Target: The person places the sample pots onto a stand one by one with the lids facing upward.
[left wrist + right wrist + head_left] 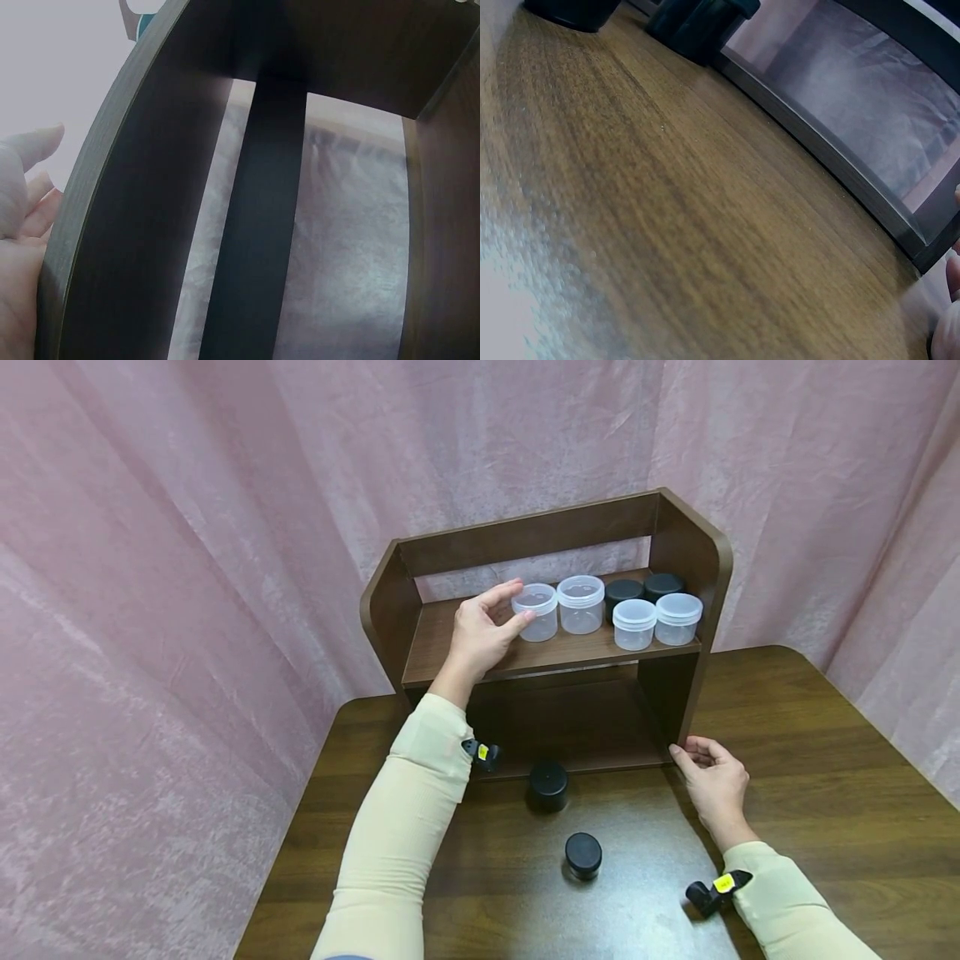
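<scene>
On the upper board of a brown wooden shelf (pixel 525 522), my left hand (pixel 483 631) holds a clear plastic jar (pixel 542 625) between thumb and fingers, at the left end of the jars. Touching close on its right is a taller clear jar (pixel 581 610). In the left wrist view my left hand (pixel 22 195) shows at the edge, beyond the shelf board; the jar is hidden there. My right hand (pixel 716 781) pinches the bottom front corner of the shelf's right side panel, and its fingertips (pixel 954 277) show beside that corner in the right wrist view.
Right of the clear jars stand two black-lidded jars (pixel 624 593) behind two small white-lidded jars (pixel 634 625). On the table (pixel 810 760) before the shelf are a larger black jar (pixel 549 785) and a smaller black-lidded jar (pixel 583 855). A pink curtain (pixel 225 527) hangs behind.
</scene>
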Available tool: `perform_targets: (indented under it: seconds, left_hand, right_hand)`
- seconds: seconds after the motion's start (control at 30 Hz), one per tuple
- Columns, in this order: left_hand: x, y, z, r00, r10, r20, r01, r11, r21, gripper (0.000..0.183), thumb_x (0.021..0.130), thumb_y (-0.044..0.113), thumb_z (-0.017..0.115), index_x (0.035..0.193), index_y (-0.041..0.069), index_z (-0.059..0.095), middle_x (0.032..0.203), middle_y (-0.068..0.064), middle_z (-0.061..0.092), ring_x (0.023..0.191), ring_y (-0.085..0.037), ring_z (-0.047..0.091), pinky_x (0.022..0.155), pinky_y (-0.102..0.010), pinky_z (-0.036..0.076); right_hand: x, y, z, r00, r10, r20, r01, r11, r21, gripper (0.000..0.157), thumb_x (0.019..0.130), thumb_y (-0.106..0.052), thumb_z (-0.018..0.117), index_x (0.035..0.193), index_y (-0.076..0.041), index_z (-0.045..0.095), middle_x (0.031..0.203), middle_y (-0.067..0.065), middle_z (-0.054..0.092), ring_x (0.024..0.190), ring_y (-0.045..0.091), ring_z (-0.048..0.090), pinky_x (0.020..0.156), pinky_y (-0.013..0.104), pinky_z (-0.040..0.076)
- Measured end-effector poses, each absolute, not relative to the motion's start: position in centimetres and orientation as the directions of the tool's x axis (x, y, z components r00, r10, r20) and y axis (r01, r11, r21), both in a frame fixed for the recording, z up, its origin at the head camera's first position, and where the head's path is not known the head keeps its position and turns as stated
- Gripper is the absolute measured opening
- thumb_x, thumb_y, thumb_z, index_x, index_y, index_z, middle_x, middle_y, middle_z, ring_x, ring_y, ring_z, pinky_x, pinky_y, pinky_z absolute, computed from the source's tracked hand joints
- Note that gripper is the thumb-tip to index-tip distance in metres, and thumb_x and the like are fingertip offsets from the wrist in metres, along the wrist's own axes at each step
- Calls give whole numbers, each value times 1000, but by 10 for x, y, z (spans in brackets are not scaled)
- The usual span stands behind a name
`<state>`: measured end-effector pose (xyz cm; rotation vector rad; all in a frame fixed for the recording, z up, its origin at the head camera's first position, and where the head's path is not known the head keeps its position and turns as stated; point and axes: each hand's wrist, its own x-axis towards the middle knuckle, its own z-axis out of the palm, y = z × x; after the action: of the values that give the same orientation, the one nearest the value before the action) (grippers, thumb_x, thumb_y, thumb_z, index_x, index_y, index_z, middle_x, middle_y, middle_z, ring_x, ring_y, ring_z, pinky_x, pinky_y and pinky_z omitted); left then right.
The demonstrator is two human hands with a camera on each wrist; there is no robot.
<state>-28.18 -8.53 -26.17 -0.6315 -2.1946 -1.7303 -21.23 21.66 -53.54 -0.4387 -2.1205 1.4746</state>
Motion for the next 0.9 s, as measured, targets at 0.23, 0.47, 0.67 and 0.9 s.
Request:
perform_targets:
  seconds: [0.23,0.47,0.67,0.9]
  left_hand:
    - [-293,-93,-275,-839,103,535,544,197,816,40,83,3,74,121,-4,64,130,-14,60,120,-22,56,99,-33,45]
    - [-302,-101,-287,-821,45,570,569,149,809,37,82,10,76,116,-2,67,118,-10,67,110,-12,62,94,-25,48]
    - [-295,-103,-289,-807,33,590,588,146,796,34,82,11,77,112,-1,69,113,-8,69,108,-11,63,94,-26,48]
    - [-282,-106,-294,-798,40,601,601,112,791,31,81,8,77,110,-2,70,112,-13,69,106,-17,64,92,-30,50]
  right_hand:
    - [-213,215,-537,-820,530,215,-21,348,-937,31,81,-30,78,100,-7,70,86,-7,66,78,2,58,61,9,44]
    - [-214,214,-536,-818,529,225,-24,359,-933,30,81,-31,78,100,-8,70,86,-7,65,77,2,57,61,9,44]
    - [-214,214,-536,-816,528,235,-34,362,-931,29,81,-30,78,100,-9,71,85,-8,65,76,1,58,61,9,44]
    - [-215,214,-536,-815,532,229,-28,359,-933,30,81,-30,78,99,-8,71,84,-8,65,76,1,58,60,9,44]
